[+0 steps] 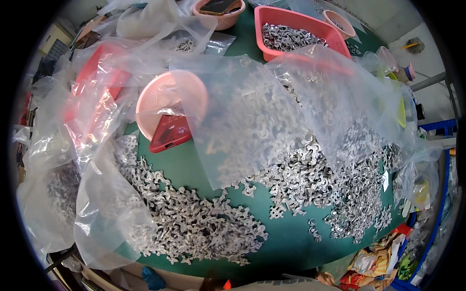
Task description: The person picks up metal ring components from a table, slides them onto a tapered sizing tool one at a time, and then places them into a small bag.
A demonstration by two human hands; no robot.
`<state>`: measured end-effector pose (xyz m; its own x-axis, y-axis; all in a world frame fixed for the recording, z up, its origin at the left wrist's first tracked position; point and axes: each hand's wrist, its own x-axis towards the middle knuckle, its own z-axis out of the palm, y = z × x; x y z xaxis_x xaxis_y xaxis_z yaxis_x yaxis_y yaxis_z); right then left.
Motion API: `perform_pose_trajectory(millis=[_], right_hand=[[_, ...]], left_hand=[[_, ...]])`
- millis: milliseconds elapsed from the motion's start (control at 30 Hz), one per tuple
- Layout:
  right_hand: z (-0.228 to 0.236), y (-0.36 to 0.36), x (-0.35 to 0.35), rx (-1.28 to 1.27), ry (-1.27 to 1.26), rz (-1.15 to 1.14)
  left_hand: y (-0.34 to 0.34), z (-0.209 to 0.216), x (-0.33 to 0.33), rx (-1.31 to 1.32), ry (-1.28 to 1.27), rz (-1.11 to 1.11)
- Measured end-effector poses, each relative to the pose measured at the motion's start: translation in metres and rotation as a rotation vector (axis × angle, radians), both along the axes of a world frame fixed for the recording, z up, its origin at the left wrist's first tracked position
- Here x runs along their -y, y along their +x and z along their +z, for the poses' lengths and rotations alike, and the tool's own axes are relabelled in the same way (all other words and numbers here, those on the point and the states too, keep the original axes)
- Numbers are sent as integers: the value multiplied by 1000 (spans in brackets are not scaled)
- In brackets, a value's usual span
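Observation:
A sliver of what looks like my right hand [325,278] shows at the lower edge, just below the table's front edge; its fingers are too hidden to judge. My left hand is out of view. Nearest in front lies a big heap of small grey metal castings [204,225] on the green table [291,247]. To the right, another heap of metal castings [301,182] runs into a pile of shiny metal rings [354,208]. Clear plastic sheeting [238,121] covers the back of that heap. More plastic bags [104,213] drape over the left heap's edge.
A pink round basket [158,92] stands at the back, a red phone [171,132] leaning by it. Behind are a pink rectangular basket [301,22] of metal parts and a small basket [228,20] with a dark phone [219,6]. Blue shelving [439,194] stands right.

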<state>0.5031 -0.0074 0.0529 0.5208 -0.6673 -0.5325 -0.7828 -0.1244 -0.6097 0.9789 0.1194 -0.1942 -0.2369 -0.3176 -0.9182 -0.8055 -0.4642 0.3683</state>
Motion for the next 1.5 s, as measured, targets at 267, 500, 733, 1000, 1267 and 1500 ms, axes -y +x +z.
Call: perform_pose_trajectory(millis=[267, 500, 733, 1000, 1267, 1500], right_hand=[[-27, 6, -29, -13, 24, -139], [-42, 40, -55, -34, -161, -227], [-24, 74, -45, 170, -512, -477], [41, 125, 62, 254, -704, -770], [0, 120, 128, 280, -957, -753], [-4, 118, 140, 188, -1004, -792]], left_hand=[[23, -6, -2, -22, 25, 70], [42, -36, 6, -62, -43, -6], [51, -37, 20, -174, -426, 375], [-4, 101, 46, -514, -799, 944], [-41, 164, 17, -626, -905, 846], [-49, 167, 6, -575, -930, 767]])
